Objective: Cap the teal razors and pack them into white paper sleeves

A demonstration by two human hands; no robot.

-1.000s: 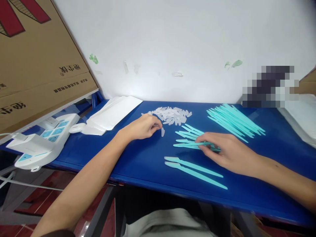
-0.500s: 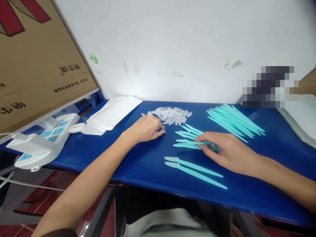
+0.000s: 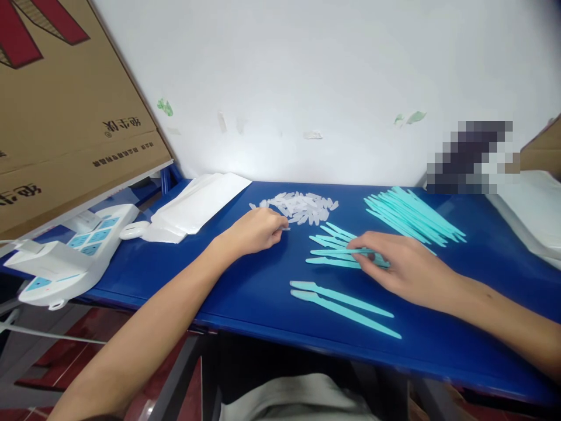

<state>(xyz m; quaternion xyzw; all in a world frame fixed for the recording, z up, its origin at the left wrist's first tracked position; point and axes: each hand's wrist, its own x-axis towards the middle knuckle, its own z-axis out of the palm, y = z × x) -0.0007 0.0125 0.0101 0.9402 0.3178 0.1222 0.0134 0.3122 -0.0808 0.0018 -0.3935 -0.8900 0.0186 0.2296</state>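
Note:
Pinched in my right hand (image 3: 397, 263) is a turquoise eyebrow razor (image 3: 357, 251), its tip pointing left. Several more loose razors (image 3: 331, 261) lie fanned out on the table under and beside those fingers. My left hand (image 3: 258, 231) is closed, with a small translucent blade cover (image 3: 286, 228) poking out at its fingertips. Just behind it spreads a heap of similar clear covers (image 3: 304, 207). Nearer the front edge, two razors (image 3: 346, 310) lie side by side, their heads to the left and looking covered.
A larger pile of turquoise razors (image 3: 412, 216) lies at the back right. White bags (image 3: 201, 204) and a power strip (image 3: 83, 257) with a plugged-in adapter occupy the left of the blue table (image 3: 245, 298). A cardboard box (image 3: 74, 99) leans beside them; a white wall stands behind.
My left fingers have closed in more around the small cover. The razor in my right hand has separated slightly from those below it. The view has shifted a little.

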